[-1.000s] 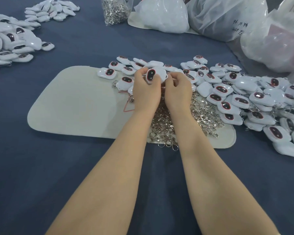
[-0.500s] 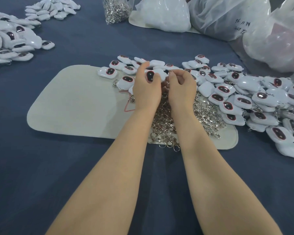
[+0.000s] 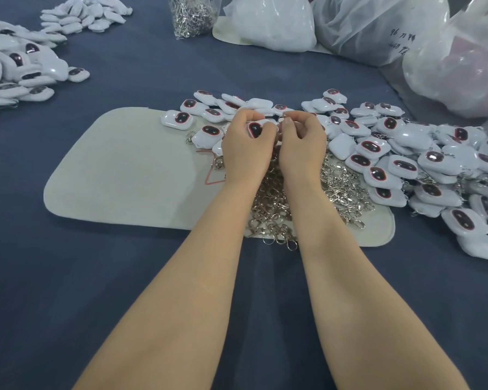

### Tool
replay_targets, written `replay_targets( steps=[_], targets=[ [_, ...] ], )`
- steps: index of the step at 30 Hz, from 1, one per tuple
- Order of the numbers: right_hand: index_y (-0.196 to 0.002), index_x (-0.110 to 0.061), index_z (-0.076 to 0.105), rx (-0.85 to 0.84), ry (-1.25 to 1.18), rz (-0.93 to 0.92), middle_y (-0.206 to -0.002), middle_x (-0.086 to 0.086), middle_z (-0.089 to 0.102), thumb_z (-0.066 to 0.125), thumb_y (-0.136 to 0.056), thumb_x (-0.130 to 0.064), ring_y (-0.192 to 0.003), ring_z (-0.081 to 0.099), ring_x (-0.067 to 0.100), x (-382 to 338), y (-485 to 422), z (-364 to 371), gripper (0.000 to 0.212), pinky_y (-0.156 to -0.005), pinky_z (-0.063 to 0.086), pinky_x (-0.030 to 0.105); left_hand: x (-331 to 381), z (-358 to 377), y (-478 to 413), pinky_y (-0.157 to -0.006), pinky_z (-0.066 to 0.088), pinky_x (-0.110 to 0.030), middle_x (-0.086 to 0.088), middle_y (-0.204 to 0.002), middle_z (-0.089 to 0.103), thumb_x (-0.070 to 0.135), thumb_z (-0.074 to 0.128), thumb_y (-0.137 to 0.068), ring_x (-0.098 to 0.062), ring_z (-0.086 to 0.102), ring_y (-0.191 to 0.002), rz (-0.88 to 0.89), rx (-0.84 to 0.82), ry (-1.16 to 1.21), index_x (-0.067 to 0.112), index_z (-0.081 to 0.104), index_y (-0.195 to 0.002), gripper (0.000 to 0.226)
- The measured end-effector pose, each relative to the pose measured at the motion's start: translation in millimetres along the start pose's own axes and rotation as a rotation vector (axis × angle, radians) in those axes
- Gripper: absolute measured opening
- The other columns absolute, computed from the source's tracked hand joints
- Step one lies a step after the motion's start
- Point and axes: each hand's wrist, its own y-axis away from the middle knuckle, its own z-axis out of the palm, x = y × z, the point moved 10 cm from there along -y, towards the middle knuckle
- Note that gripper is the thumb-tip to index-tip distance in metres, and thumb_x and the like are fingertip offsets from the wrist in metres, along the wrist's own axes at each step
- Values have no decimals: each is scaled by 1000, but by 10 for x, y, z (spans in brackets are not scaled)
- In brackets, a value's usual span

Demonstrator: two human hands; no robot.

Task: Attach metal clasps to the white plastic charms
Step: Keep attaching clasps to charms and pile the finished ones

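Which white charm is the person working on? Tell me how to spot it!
Find the pale mat on the blue table, with its pile of metal clasps. Above that pile the left hand grips one white charm, dark oval showing, while the right hand pinches a clasp beside it. Only this charm is held; its neighbours lie in heaps.

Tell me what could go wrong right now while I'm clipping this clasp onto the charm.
The small clasp pinched by your right hand could slip into the loose clasp pile below and tangle. The charm in your left hand might twist out of your grip. Your forearms could nudge clasps off the mat edge.
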Motion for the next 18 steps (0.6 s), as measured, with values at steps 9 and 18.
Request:
replay_targets(
  steps=[9,18],
  targets=[
    [-85,-20,57,15,-18,-10,-93,11,68,52,-90,-6,-88,63,20,-32,18,-25,16,-88,51,45,83,71,-12,-68,39,-1,16,-90,58,-1,49,-85,16,52,-72,93,-72,-51,13,64,-107,30],
    [-88,-18,65,-13,58,-65,-91,-3,68,57,-89,-8,-90,63,9,-72,13,6,13,-90,51,34,72,59,-21,-80,47,-28,4,-87,65,13,58,-89,-16,59,-84,106,-50,-93,12,67,-90,10]
  ],
)
